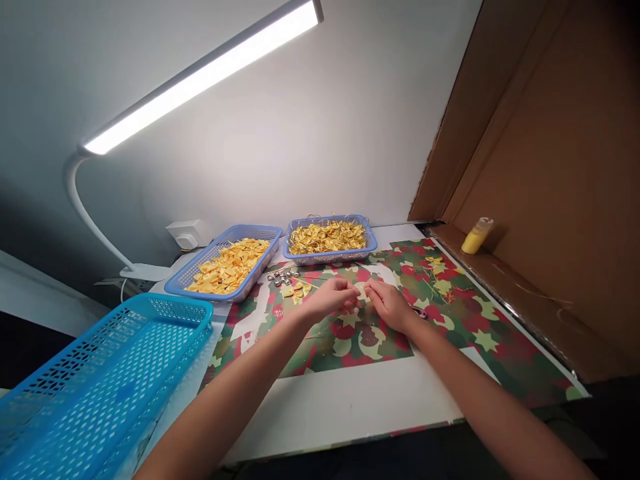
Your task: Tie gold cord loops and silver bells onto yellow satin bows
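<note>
The left hand and right hand curled inward over the surface; what they pinched, I couldn't tell. Loose gold bows lay toward its far edge, probably light, soft, crushable, best held mid-bow.

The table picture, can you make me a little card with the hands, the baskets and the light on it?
Left hand: fingers curled, near the right hand; anything held is too small to tell
Right hand: fingers bent in, above the patterned sheet
Left purple basket: yellow pieces
Right purple basket: golden pieces with thin strands
Turquoise basket: front left
Beside left hand: silver pieces, loose yellow bits
Lamp: on
</note>
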`<state>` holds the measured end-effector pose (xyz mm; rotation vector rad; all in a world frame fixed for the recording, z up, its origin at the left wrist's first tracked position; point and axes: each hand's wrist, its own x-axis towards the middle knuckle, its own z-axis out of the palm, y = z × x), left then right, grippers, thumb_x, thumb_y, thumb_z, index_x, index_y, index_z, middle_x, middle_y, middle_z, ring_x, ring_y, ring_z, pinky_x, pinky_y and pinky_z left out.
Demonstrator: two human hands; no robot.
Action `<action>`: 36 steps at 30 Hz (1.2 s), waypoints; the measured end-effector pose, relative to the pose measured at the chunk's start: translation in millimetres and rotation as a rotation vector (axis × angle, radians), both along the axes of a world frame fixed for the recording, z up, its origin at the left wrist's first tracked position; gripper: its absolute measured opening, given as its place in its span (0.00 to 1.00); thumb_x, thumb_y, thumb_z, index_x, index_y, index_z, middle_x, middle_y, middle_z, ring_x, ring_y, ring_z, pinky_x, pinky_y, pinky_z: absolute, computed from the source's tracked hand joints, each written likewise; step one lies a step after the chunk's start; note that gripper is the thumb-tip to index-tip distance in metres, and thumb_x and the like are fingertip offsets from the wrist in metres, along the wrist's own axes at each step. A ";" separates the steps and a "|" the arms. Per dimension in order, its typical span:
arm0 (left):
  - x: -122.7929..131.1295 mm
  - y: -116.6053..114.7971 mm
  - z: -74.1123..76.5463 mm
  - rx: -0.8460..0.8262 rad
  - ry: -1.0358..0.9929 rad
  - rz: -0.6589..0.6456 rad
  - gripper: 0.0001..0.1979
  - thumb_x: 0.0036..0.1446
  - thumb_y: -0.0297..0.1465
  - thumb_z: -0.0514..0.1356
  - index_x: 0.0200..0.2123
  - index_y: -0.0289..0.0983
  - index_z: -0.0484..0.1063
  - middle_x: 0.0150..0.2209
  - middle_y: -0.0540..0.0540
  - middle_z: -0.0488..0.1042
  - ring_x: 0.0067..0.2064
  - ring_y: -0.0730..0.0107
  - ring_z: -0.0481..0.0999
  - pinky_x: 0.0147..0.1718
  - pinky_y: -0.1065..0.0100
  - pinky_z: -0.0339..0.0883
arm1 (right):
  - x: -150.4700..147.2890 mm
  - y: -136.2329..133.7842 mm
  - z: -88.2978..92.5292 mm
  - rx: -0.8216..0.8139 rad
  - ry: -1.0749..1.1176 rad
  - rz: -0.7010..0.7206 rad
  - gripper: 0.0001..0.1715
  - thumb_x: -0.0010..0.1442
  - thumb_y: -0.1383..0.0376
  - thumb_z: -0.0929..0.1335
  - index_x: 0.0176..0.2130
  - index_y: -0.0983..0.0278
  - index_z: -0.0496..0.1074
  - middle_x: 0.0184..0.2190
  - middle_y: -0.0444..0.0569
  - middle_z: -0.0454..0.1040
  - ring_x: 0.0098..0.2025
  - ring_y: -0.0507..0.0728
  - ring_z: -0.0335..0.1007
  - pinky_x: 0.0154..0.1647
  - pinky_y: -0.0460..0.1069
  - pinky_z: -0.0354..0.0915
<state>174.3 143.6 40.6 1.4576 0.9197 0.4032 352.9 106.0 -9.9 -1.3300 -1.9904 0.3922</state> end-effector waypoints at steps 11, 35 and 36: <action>-74.0 -24.5 6.1 -0.194 0.055 0.052 0.16 0.45 0.38 0.62 0.19 0.38 0.58 0.16 0.57 0.53 0.19 0.82 0.48 0.18 0.73 0.39 | 7.3 2.0 -1.8 -0.035 0.090 -0.062 0.15 0.66 0.60 0.55 0.28 0.62 0.57 0.23 0.44 0.63 0.26 0.53 0.58 0.30 0.47 0.55; 3.9 -23.1 -1.4 0.541 0.306 0.092 0.14 0.48 0.30 0.61 0.39 0.33 0.79 0.35 0.40 0.79 0.34 0.61 0.75 0.35 0.65 0.65 | 5.4 3.2 -8.3 -0.040 -0.002 -0.099 0.14 0.66 0.62 0.55 0.29 0.62 0.58 0.25 0.45 0.64 0.29 0.54 0.61 0.32 0.47 0.56; 11.9 -14.2 -4.8 0.517 0.309 0.079 0.12 0.47 0.30 0.62 0.36 0.33 0.80 0.32 0.41 0.79 0.31 0.63 0.74 0.32 0.66 0.64 | 5.9 3.6 -8.6 -0.038 -0.001 -0.103 0.14 0.66 0.62 0.55 0.29 0.62 0.58 0.25 0.45 0.65 0.30 0.54 0.61 0.33 0.47 0.56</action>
